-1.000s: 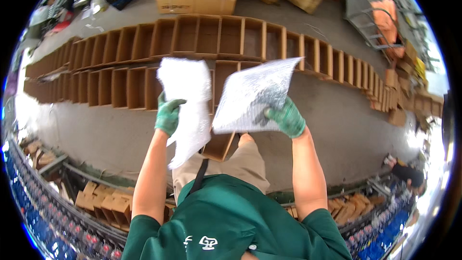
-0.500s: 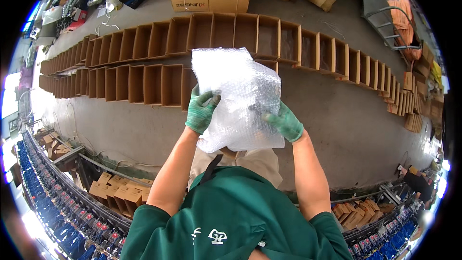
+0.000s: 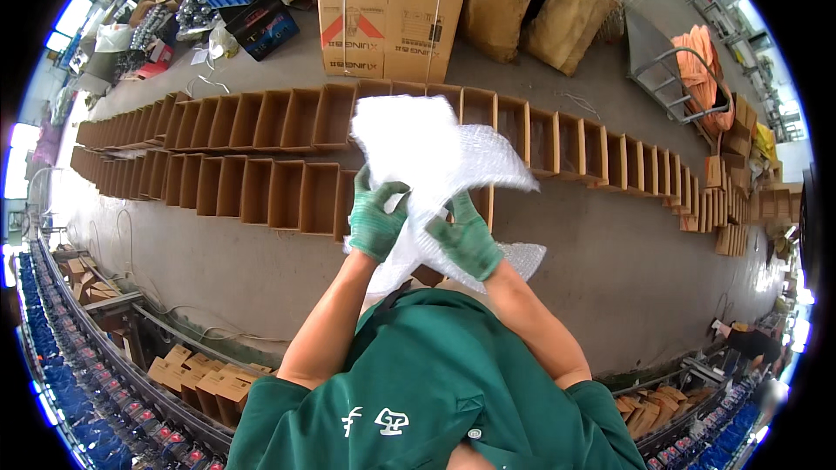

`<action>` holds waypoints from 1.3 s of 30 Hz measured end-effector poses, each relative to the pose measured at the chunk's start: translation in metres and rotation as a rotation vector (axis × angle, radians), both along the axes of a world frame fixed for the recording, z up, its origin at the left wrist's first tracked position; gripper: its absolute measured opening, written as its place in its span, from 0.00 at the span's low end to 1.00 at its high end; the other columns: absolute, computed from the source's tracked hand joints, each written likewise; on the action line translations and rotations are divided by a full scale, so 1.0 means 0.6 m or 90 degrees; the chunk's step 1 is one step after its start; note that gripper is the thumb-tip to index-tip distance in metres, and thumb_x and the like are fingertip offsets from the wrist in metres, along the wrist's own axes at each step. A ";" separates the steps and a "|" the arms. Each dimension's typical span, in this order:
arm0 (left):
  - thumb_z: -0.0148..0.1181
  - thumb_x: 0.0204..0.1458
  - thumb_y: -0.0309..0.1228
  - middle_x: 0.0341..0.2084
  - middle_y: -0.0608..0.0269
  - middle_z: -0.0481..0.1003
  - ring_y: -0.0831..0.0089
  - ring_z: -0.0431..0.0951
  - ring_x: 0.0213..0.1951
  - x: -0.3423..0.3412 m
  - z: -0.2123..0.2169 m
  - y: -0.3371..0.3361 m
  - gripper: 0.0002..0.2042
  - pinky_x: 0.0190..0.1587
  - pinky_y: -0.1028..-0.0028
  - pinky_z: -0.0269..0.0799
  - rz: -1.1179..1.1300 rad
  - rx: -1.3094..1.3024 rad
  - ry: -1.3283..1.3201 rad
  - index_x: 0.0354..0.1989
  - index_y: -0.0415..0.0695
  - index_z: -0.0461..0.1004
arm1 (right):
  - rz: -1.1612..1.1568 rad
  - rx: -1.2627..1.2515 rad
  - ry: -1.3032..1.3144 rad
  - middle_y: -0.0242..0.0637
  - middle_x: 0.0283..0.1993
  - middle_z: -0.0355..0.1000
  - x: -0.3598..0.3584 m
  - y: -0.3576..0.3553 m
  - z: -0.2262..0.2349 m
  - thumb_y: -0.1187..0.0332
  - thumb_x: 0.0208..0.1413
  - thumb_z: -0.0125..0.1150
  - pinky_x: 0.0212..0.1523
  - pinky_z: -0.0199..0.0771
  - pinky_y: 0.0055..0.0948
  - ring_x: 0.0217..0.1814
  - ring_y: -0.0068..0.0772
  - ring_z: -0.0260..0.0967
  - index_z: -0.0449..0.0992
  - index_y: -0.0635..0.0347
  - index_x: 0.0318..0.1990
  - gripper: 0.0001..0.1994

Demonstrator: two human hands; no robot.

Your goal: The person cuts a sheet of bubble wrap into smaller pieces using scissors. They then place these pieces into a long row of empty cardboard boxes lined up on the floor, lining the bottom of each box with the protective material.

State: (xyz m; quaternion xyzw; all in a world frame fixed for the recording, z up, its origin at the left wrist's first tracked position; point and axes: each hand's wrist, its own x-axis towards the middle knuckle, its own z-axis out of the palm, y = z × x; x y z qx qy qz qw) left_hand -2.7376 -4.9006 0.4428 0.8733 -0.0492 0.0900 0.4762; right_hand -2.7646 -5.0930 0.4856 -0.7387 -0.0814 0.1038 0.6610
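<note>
Between my two green-gloved hands hangs a sheet of white bubble wrap, gathered narrow at the middle and flaring out above and below. My left hand grips its left side, thumb and fingers closed round the wrap. On the right, my right hand is closed on the gathered middle, and a loose flap sticks out above it. Whether anything lies inside the wrap cannot be seen. Beyond the hands stand two rows of open brown cardboard boxes, partly covered by the wrap.
Flat strapped cartons stand at the back, beside tan sacks. A trolley with orange material is at the far right. Racks of blue parts curve along the lower left, near small cartons. Grey floor lies between.
My right hand has moved left, toward my left hand. The bubble wrap went from a spread, flat bundle to a bunched, twisted shape with flaps swinging out. The view has tilted slightly farther forward.
</note>
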 end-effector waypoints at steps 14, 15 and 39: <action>0.64 0.52 0.24 0.58 0.48 0.67 0.54 0.73 0.56 -0.007 0.065 -0.002 0.21 0.60 0.65 0.71 0.060 -0.191 0.022 0.56 0.42 0.72 | 0.067 -0.251 -0.277 0.58 0.67 0.54 -0.015 0.081 0.054 0.57 0.53 0.71 0.71 0.55 0.45 0.68 0.53 0.57 0.52 0.64 0.70 0.43; 0.65 0.50 0.22 0.58 0.47 0.67 0.53 0.73 0.56 -0.004 0.074 0.002 0.20 0.61 0.65 0.70 0.061 0.029 -0.037 0.54 0.44 0.74 | -0.009 -0.075 -0.224 0.59 0.67 0.58 -0.018 0.090 0.053 0.67 0.54 0.66 0.71 0.55 0.47 0.68 0.58 0.58 0.56 0.66 0.69 0.37; 0.60 0.62 0.45 0.65 0.42 0.56 0.47 0.59 0.67 -0.022 0.157 0.057 0.20 0.68 0.57 0.57 -0.157 -0.150 0.040 0.52 0.42 0.79 | 0.055 -0.098 -0.030 0.48 0.43 0.74 0.032 0.046 0.135 0.61 0.58 0.68 0.42 0.76 0.40 0.38 0.42 0.75 0.69 0.64 0.54 0.22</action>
